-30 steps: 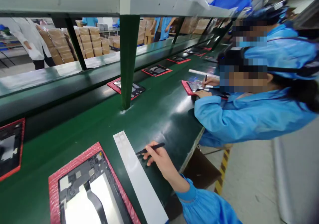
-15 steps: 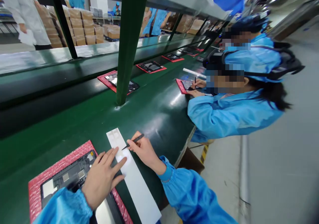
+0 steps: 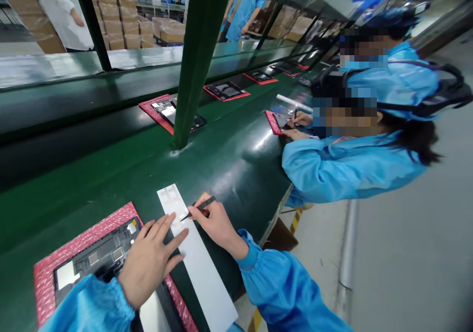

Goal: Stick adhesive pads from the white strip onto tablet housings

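Right hand point(image 3: 214, 223) pinched around black tweezers point(image 3: 197, 208), tips touching the white strip point(image 3: 192, 253) near its far end. Left hand point(image 3: 150, 258) flat and open, gripping nothing, fingers spread across the strip's edge and the opened tablet point(image 3: 96, 260) on its red tray point(image 3: 44, 278). All on the green surface point(image 3: 229, 159). Beside, a co-worker's sleeve point(image 3: 332, 167) over another tray.

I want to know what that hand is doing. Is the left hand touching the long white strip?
Touching. The head view shows the left hand lying flat, its fingertips resting on the white strip, no gap visible.
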